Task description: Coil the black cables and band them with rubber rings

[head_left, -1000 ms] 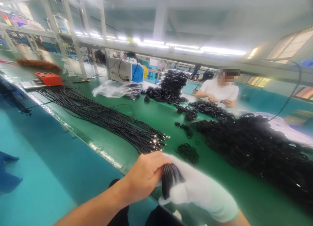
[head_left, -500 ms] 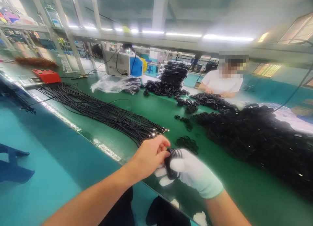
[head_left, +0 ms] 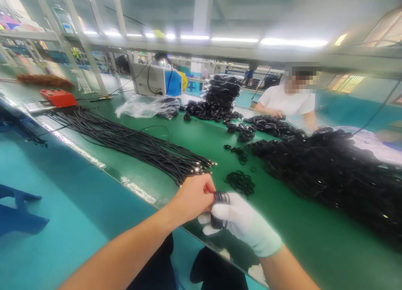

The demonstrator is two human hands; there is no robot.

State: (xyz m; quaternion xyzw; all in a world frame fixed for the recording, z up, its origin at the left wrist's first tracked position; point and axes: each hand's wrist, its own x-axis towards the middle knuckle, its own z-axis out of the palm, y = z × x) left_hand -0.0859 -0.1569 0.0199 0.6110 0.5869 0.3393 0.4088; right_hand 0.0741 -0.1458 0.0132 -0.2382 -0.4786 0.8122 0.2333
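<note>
My gloved right hand (head_left: 241,221), in a white glove, is closed around a small coil of black cable (head_left: 217,223). The turns of the coil lie side by side across the gloved fingers. From the left, my bare left hand (head_left: 195,198) meets the coil's upper edge, its fingers curled and pinched against the cable; the fingertips are partly hidden. Just beyond my left hand, a long bundle of straight black cables (head_left: 138,145) with metal plug ends lies along the green table (head_left: 201,139). A small heap of thin black rings (head_left: 240,182) rests past my right hand.
A large pile of coiled black cables (head_left: 333,177) covers the right side. Wrapped stacks of coils (head_left: 222,89), a clear plastic bag (head_left: 138,107), a grey-blue machine (head_left: 157,80) and a red device (head_left: 58,98) stand farther back. Across the table, a person (head_left: 289,99) handles coils. A blue stool (head_left: 23,210) stands left.
My left hand's fingers have curled in tighter at the coil, while my right hand keeps its hold. The person across has drawn their hands apart, one arm moving toward the large pile.
</note>
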